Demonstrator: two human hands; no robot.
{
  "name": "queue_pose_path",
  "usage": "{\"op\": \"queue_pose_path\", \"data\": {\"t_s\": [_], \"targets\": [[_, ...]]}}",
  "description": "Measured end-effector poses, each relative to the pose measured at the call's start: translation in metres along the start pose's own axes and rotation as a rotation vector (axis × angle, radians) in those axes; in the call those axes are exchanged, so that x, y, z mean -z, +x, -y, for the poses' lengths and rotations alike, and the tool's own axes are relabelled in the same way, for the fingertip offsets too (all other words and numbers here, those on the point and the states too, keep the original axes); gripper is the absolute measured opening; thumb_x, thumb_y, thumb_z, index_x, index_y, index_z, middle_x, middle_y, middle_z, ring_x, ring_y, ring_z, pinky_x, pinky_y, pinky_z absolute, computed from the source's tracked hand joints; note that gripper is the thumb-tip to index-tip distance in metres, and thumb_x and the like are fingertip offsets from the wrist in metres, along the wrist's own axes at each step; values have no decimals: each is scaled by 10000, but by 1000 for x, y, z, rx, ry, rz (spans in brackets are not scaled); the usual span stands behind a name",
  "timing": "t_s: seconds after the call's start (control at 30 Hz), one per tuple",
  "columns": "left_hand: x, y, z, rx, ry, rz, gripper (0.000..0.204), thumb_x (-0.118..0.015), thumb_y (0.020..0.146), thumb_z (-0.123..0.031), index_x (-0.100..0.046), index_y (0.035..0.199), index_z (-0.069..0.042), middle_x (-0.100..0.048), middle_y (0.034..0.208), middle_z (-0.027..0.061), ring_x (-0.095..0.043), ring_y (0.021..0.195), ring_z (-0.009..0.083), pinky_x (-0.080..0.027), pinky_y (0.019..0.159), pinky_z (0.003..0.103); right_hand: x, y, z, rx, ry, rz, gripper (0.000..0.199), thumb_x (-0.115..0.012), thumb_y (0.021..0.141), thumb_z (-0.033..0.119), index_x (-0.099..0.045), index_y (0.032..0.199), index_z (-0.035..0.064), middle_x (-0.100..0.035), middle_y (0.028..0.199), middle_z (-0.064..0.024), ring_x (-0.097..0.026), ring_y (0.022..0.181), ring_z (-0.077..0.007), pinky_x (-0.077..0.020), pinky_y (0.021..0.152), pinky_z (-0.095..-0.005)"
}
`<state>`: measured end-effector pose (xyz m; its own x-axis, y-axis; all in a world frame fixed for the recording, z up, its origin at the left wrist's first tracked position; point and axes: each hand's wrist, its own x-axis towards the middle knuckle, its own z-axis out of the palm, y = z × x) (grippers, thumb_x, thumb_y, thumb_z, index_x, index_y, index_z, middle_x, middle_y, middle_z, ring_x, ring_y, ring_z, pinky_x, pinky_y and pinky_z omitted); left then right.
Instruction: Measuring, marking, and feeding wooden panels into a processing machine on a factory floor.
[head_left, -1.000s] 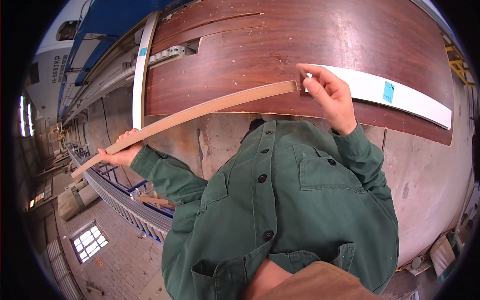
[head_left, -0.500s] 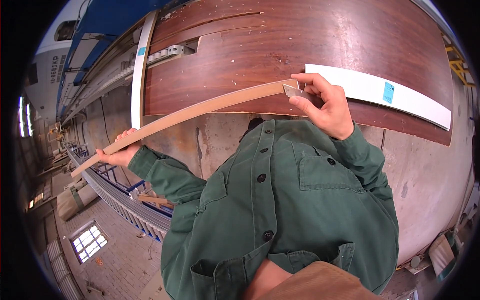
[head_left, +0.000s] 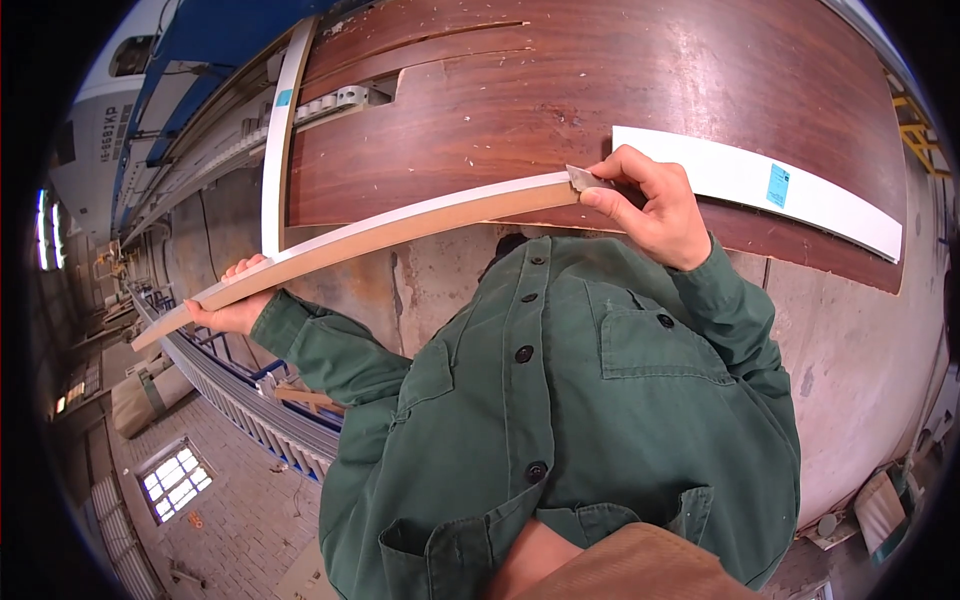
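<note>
A long narrow board strip [head_left: 420,228], white on one face with a bare tan edge, slants from lower left up to the table's near edge. Near its lower left end, my left hand [head_left: 238,300] is closed around it. A thin flat metal blade [head_left: 583,179] with a pointed tip is pinched between thumb and fingers of my right hand [head_left: 655,205]. This blade lies at the strip's right end, by its corner. Its rear part is hidden in the palm, so I cannot tell whether it has a handle.
A brown wood-grain tabletop [head_left: 560,100] with scattered light chips spreads ahead. On its right lies a white board [head_left: 730,172] with a blue label; another white strip [head_left: 283,150] stands along its left edge. A roller conveyor [head_left: 270,425] runs at lower left.
The strip has rolled so its white face shows along the top, and its right end sits slightly lower. The blade has shifted a little, staying at that end.
</note>
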<state>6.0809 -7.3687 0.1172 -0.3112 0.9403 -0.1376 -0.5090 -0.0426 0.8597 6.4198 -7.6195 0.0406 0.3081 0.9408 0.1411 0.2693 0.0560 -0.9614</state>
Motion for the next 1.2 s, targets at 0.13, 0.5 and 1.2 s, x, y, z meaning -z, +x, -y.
{"op": "queue_pose_path", "data": {"t_s": [0.13,0.5,1.2], "targets": [[6,6,2,-76,-17,136,570,-470,650,-620,-381,673,-58,-380,617,63,-363,531,185,-321,514,314,-5,2,-11,-36,202,30,162,-572,819,133,-552,876,-17,-543,710,5,-441,558,-52,-352,489,-196],[0,23,8,-250,-855,1004,928,-826,406,-445,-394,1103,-11,-455,879,29,-469,748,139,-377,714,289,-17,11,-8,-577,628,-63,344,-472,883,318,-550,1059,33,-413,599,38,-246,431,-11,-187,375,-174],[-7,-36,-56,-189,-1493,1358,596,-768,514,-70,-518,1054,-32,-564,839,82,-542,628,158,-464,534,253,-18,-2,-15,-678,840,333,188,-555,829,144,-573,953,3,-515,618,-18,-291,405,-4,-219,360,-162]]}}
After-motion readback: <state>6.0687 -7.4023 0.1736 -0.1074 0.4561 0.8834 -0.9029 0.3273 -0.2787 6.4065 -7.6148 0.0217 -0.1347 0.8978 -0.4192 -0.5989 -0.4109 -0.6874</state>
